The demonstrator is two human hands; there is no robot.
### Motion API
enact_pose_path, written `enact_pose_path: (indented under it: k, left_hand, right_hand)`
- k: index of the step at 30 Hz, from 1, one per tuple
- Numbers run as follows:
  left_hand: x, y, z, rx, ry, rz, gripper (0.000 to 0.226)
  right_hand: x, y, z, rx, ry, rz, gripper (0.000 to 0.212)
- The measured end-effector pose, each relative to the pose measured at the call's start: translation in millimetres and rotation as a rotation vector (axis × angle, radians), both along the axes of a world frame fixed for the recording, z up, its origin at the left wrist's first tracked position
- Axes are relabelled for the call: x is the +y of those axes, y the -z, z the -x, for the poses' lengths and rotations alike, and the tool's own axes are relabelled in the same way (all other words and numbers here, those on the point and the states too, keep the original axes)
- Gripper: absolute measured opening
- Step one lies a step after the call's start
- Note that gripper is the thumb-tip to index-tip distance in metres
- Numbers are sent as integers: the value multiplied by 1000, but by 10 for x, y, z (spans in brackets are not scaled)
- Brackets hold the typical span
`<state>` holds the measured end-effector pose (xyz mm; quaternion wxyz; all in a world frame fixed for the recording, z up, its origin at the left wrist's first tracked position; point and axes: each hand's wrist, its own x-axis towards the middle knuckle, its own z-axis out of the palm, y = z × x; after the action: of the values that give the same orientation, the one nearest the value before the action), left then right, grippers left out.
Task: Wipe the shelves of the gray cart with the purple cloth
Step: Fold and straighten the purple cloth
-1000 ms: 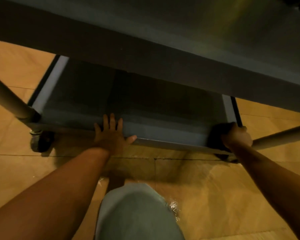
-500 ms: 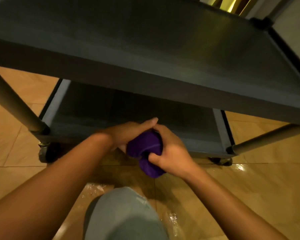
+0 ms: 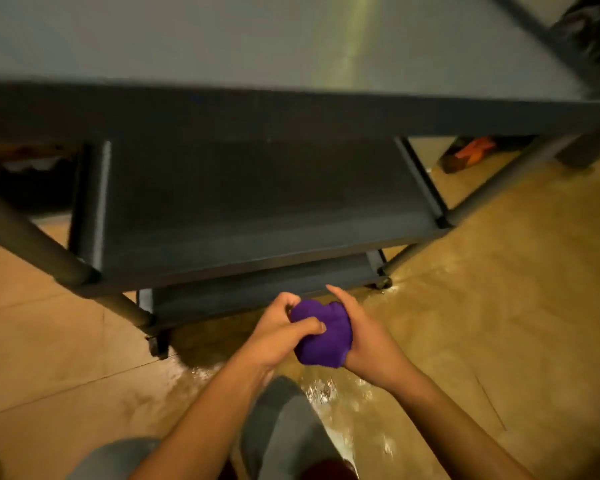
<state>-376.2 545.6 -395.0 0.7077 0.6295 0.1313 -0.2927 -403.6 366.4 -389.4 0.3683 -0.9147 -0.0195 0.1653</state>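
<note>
The purple cloth (image 3: 323, 337) is bunched into a ball between both my hands, in front of the gray cart. My left hand (image 3: 278, 332) grips its left side with fingers and thumb curled over it. My right hand (image 3: 364, 336) cups its right side, thumb raised. The gray cart's top shelf (image 3: 257, 39) fills the upper view, its middle shelf (image 3: 257, 202) lies below, and a strip of the bottom shelf (image 3: 257, 289) shows just beyond my hands. Both hands are held off the cart, above the floor.
The tan tiled floor (image 3: 499, 306) looks glossy near my knees (image 3: 284, 420). Cart legs (image 3: 25, 237) and a caster (image 3: 158, 344) stand at left, another caster (image 3: 383, 282) at right. An orange object (image 3: 471, 150) lies on the floor behind the cart.
My hands left the bottom shelf's front edge, came together on the cloth and drew back from the cart. The view rose, so the top and middle shelves now show.
</note>
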Motion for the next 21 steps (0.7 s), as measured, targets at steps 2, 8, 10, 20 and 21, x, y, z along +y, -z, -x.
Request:
enact_pose_path:
  k: [2,8,10,20,21]
  left_hand:
    - [20,-808,131,-22,18,-23,41]
    - [50,-2533,553,-9,54,-17,59]
    - [-8,-2937,596,-5,106,-8,49]
    - [-644,-4219,645,-384,354,-321,26]
    - [-719,-4295,632,-433,388,-358,30]
  right_hand:
    - [-84,-626,156,51,101,-1,87]
    - [-213,-2232,574,21,243,-55,45]
    - [-348,-2738,700,31,248,-145,47]
    - [-1206,-4129,1002,106,269,-761,51]
    - [-1289,-4202,981,82,272,-789,52]
